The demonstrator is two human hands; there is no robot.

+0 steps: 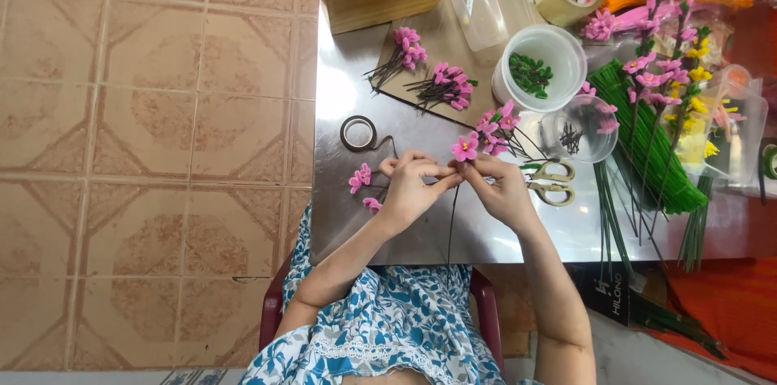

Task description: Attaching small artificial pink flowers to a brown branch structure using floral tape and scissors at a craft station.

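From up here I see my left hand [411, 188] and right hand [500, 189] meeting over the front of the steel bench [348, 93], both pinched shut on one thin dark wire stem [450, 223] that hangs down toward my lap. At its top sits a pink flower [464, 147], just above my fingertips. Each grip is narrow and closed on that stem, the left from the side, the right close under the bloom. The risk I judge here is the stem slipping or kinking if the pinch twists too hard, which would knock the petals askew. Two loose pink blossoms [361, 178] lie near my left wrist, and a stray sweep could brush them off the edge. The scissors [550, 181] rest just beside my right hand, close enough to snag. A tape roll [358, 132] lies beyond the left hand.
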